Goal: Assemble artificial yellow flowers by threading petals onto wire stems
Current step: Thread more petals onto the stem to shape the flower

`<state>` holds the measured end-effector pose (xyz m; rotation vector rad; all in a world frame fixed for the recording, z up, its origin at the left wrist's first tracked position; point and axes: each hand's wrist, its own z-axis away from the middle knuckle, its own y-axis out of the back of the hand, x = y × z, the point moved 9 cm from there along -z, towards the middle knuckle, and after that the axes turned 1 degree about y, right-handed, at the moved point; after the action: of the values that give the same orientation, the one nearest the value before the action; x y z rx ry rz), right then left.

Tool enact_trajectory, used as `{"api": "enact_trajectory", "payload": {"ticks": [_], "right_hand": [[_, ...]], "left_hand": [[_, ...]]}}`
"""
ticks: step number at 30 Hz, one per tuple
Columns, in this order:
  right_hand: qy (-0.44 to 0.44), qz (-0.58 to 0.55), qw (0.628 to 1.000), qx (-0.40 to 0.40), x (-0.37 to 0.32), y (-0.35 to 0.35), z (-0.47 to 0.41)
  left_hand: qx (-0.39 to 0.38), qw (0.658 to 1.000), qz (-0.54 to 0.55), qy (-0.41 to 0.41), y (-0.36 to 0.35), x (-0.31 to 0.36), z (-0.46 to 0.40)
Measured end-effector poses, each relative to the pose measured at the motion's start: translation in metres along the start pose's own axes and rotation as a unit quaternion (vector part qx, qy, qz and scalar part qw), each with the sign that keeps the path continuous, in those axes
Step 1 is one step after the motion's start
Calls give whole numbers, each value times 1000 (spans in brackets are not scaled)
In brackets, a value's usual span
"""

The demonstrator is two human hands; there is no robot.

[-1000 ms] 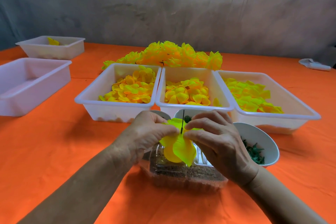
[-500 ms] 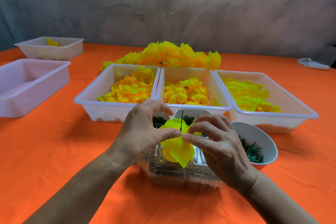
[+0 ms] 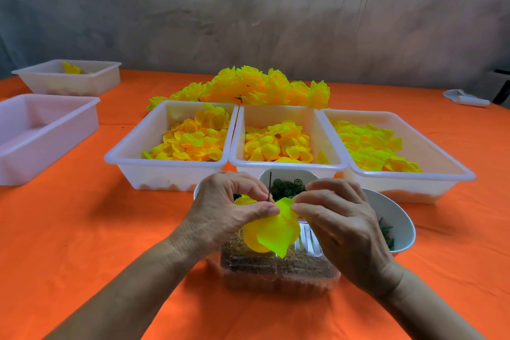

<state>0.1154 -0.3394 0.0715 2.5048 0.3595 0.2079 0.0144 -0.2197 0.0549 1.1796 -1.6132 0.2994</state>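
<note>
A thin dark wire (image 3: 269, 186) is held upright between both hands above a clear box (image 3: 278, 270) on the orange table (image 3: 82, 229). Yellow petals (image 3: 271, 232) hang on it, pinched by the left hand (image 3: 223, 215) between thumb and curled fingers; the right hand (image 3: 342, 226) pinches the upper petal edge, though the exact contact is partly hidden. Three petal trays (image 3: 287, 167) and finished flowers (image 3: 248, 87) lie behind.

One head-worn wide-angle view, forward and down, close over the orange table (image 3: 82, 243), wall (image 3: 248, 8) beyond.
</note>
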Motion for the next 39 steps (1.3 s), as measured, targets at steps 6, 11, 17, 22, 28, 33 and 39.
{"api": "enact_trajectory", "payload": {"ticks": [6, 11, 17, 22, 28, 33, 39], "right_hand": [[-69, -18, 997, 36, 34, 11, -5], [-279, 17, 959, 43, 135, 21, -1], [-534, 81, 806, -242, 257, -14, 38], [-550, 100, 731, -392, 273, -49, 55], [-594, 123, 767, -207, 289, -39, 65], [-578, 79, 811, -44, 282, -16, 58], [-595, -33, 794, 118, 287, 5, 70]], "left_hand": [[-16, 1000, -7, 17, -2, -5, -4], [-50, 998, -11, 41, -5, -6, -5], [-44, 997, -23, 58, -6, -9, -8], [-47, 996, -27, 73, -6, -13, -9], [-46, 996, -22, 75, -4, -14, -7], [-39, 996, -17, 81, -5, -15, -8], [-31, 996, -24, 77, -4, -13, -6]]}}
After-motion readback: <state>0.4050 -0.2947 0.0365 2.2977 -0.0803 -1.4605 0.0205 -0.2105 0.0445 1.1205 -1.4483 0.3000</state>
